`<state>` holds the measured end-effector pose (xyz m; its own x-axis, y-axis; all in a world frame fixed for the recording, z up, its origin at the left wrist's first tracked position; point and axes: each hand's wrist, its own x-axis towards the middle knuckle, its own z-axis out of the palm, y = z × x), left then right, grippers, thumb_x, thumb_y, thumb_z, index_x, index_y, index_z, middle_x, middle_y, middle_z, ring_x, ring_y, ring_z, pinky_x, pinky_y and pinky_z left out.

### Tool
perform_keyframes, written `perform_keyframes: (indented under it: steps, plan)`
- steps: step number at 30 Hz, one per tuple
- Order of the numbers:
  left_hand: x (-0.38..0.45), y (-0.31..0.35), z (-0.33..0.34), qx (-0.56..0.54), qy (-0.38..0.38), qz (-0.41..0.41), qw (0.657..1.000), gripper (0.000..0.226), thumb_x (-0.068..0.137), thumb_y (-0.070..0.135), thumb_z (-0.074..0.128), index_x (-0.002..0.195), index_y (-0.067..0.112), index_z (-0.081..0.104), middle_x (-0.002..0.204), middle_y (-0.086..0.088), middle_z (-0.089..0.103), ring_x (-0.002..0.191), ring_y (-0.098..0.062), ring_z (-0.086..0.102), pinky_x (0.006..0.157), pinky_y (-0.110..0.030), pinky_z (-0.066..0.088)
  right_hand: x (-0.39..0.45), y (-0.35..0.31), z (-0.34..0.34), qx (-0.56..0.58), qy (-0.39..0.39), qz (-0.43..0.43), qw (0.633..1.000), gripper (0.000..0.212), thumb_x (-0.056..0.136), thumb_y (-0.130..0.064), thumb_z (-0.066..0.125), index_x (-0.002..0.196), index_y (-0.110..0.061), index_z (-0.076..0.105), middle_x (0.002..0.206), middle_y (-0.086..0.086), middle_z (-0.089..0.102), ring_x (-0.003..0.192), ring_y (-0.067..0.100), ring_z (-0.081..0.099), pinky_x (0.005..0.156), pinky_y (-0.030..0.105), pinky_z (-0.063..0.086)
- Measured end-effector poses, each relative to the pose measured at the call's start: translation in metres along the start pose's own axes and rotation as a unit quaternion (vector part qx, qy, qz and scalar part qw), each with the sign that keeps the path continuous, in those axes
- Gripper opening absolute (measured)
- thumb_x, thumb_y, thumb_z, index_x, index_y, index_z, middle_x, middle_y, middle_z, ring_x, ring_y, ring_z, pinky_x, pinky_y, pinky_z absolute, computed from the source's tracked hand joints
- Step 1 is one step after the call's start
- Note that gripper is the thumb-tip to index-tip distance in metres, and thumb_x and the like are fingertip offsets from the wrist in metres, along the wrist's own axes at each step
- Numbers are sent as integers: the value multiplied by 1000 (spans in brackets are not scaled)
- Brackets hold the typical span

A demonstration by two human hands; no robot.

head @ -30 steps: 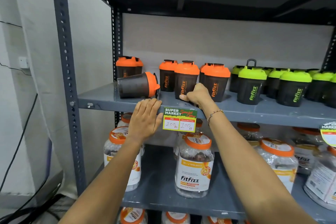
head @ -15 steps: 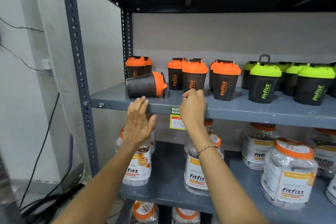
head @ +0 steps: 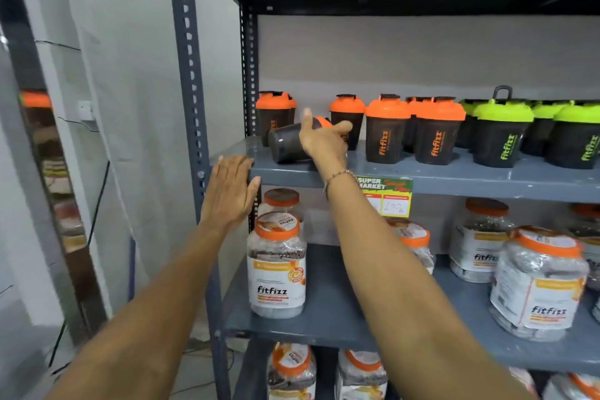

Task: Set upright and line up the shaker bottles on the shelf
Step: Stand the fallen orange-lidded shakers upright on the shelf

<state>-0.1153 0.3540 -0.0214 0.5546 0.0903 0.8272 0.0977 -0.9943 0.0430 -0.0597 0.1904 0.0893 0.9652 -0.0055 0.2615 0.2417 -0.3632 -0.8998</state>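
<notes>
One dark shaker bottle with an orange lid (head: 285,144) lies on its side at the left end of the grey shelf (head: 454,177). My right hand (head: 321,136) is spread over its lid end, thumb up and fingers pointing right, touching or just in front of it; no closed grip shows. My left hand (head: 229,191) hovers flat and open by the shelf's front left corner, holding nothing. Several orange-lidded shakers (head: 386,130) stand upright to the right and behind. Upright green-lidded shakers (head: 501,133) continue further right.
A perforated grey upright post (head: 190,81) frames the shelf's left side. A price tag (head: 384,195) hangs on the shelf's front edge. Large fitfizz jars (head: 276,265) fill the lower shelves. A mirror or glass panel (head: 48,172) stands at far left.
My right hand left the upright orange shaker and the shelf edge and moved left onto the lying bottle. My left hand shifted left toward the shelf corner. The view swung left.
</notes>
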Motion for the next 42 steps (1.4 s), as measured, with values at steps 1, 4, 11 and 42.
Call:
perform_keyframes:
  steps: [1,4,11,42]
  plan:
    - [0,-1,-1,1,-2,3,1000,49,96,39,31,123,4,52,121,-14,55,116,-30,49,112,-46,28,2,-5,2,-24,-4,-2,1000,91,86,-73,33,142,-5,10,137,22,49,127,39,47,99,44,40]
    - [1,-5,-1,-6,2,15,1000,50,96,39,30,121,4,56,118,-14,59,111,-30,53,104,-45,35,8,-20,9,-81,-28,-3,996,102,81,-80,32,147,-7,4,137,22,48,129,36,46,96,41,40]
    - [-2,-8,6,-32,33,16,999,48,96,37,31,122,6,56,120,-13,59,113,-29,53,107,-42,34,15,-38,27,-65,-55,49,995,90,70,-56,64,134,-18,13,125,16,52,114,36,52,86,41,45]
    - [-2,-5,20,-52,102,5,993,39,93,31,43,117,5,59,117,-14,62,110,-33,58,104,-46,39,28,0,-32,-11,-97,60,993,76,72,-49,72,131,-8,48,112,9,56,101,28,57,64,31,51]
